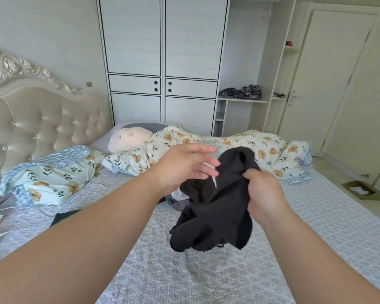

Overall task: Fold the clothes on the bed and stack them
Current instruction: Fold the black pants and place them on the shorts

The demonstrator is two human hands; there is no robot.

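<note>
Right hand bunching a black garment held above the bed, left hand spread with fingers extended beside it; gripped in a crumpled wad, the cloth may hide its edges and fold unevenly.

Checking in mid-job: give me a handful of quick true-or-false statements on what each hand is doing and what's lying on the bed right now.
1. The right hand grips the crumpled black garment. True.
2. The left hand clutches a bunch of the same garment. False: its fingers are spread open beside the cloth.
3. The black garment is folded flat on the grey patterned bedspread. False: it hangs bunched from the right hand.
4. A floral quilt with orange flowers lies heaped across the far side of the bed. True.
5. The white wardrobe doors stand open. False: they are closed.
</note>
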